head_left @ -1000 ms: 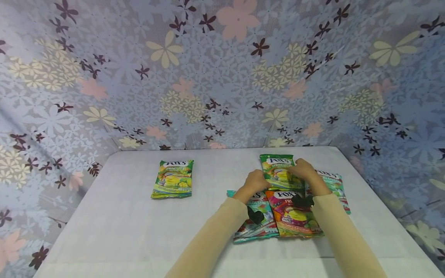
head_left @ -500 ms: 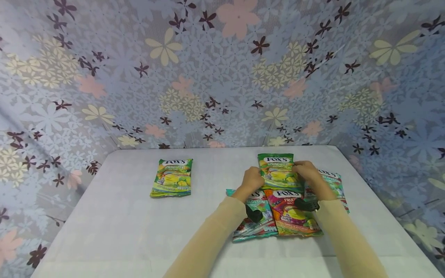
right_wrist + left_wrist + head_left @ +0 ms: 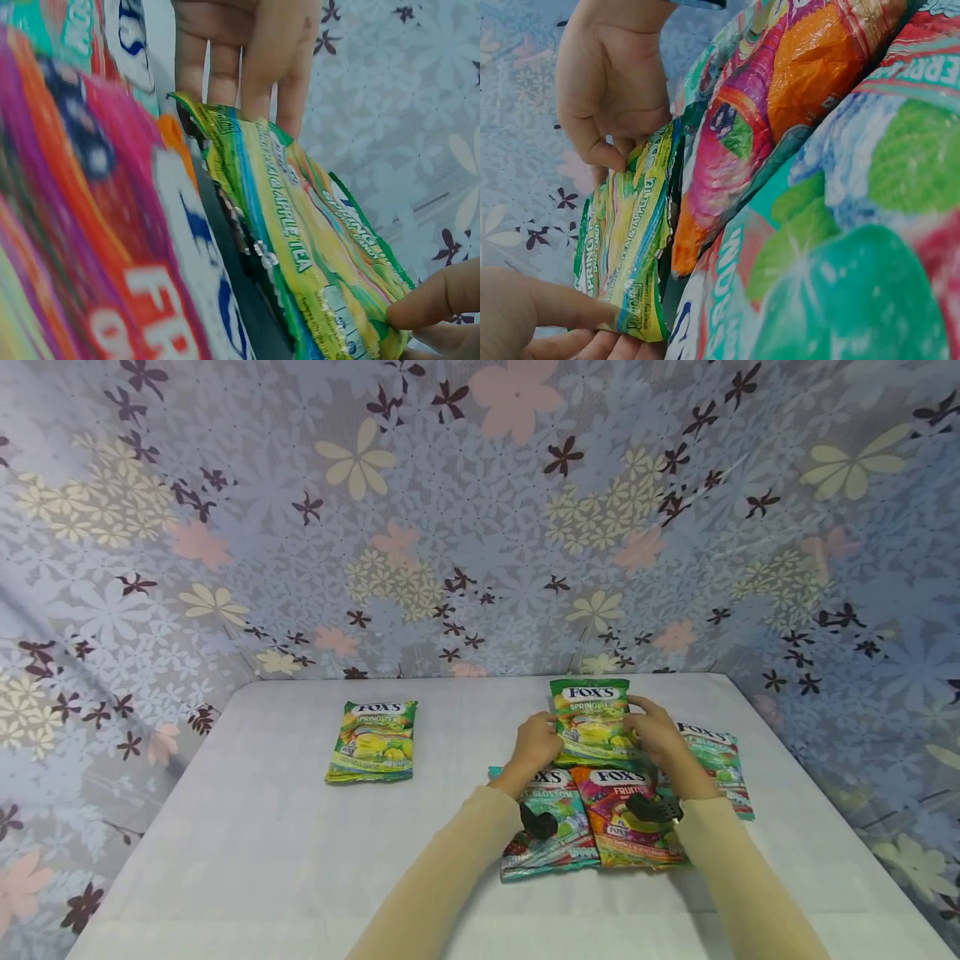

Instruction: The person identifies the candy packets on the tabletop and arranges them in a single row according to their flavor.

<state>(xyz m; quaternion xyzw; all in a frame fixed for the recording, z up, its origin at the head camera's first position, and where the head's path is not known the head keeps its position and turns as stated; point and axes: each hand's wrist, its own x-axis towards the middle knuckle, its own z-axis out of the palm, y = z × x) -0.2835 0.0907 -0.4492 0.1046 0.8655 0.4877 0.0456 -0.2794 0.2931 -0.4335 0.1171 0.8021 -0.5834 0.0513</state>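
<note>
A green and yellow Fox's Spring Tea candy bag [image 3: 591, 720] is held between both hands, its top edge tipped up. My left hand [image 3: 537, 742] pinches its left edge, thumb on the front and fingers behind in the left wrist view. On the other side my right hand [image 3: 657, 733] pinches the right edge. Just below lie a teal Blossom candy bag [image 3: 555, 827] and an orange-purple Fruits candy bag [image 3: 626, 835], side by side. Another teal Blossom bag [image 3: 716, 760] lies to the right, partly covered by the right hand and wrist.
A second Spring Tea bag [image 3: 372, 741] lies alone toward the left on the white-covered table [image 3: 247, 827]. Behind the table rises a flower-patterned cloth [image 3: 480, 527]. Black wrist straps partly cover the front bags.
The Spring Tea bag between the hands has shifted slightly left and away, its top edge rising. Both hands have moved with it, and the right fingers have come round its right edge.
</note>
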